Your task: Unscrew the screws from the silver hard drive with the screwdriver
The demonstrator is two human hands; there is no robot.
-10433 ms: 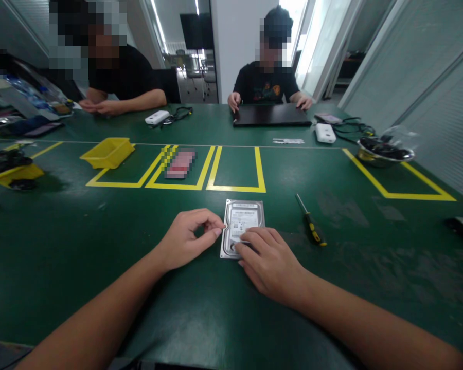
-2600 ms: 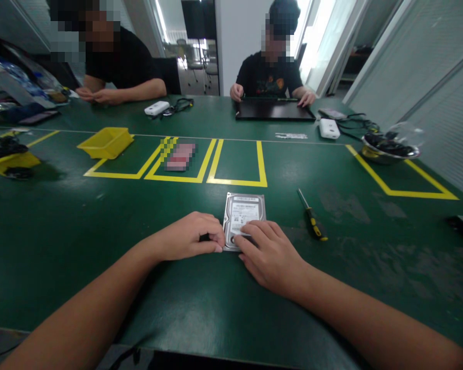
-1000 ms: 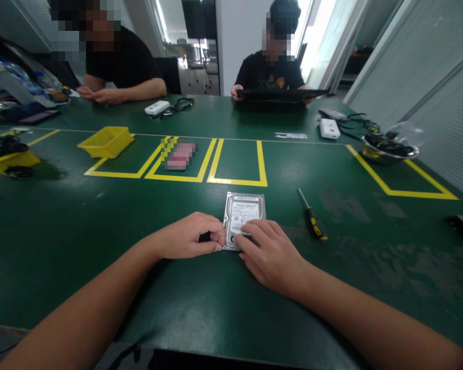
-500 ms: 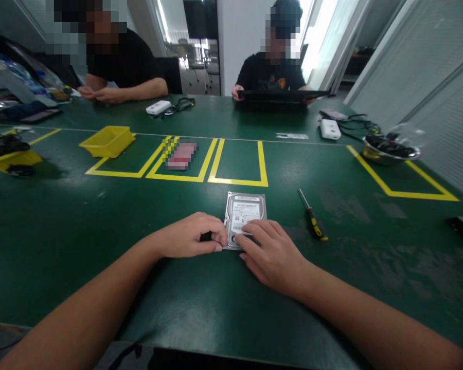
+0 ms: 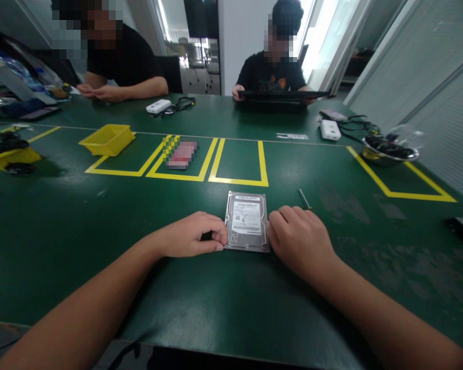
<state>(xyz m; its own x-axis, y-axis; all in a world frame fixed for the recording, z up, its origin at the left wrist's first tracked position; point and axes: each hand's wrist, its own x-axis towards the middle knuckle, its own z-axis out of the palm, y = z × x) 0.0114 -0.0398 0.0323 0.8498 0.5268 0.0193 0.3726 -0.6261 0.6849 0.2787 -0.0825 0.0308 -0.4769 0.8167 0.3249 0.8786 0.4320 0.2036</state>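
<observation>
On the green table point(image 5: 200, 308), a silver drive point(image 5: 247, 218) lies flat, label up, between the two hands. The left hand point(image 5: 195, 235) is bent, with its thumb and fingers close together at the drive's lower left side; I cannot tell if they pinch it. The right hand point(image 5: 301, 234) is curled, knuckles up, right by the drive's right side, and I cannot tell if anything is inside it. The metal end of a screwdriver point(image 5: 303, 197) pokes out just past that hand. Farther back sit a yellow tray point(image 5: 110, 145) and, on the right, a shiny bowl point(image 5: 385, 158) of black things. Across the table, a person point(image 5: 270, 72) holds a dark panel point(image 5: 278, 97)
</observation>
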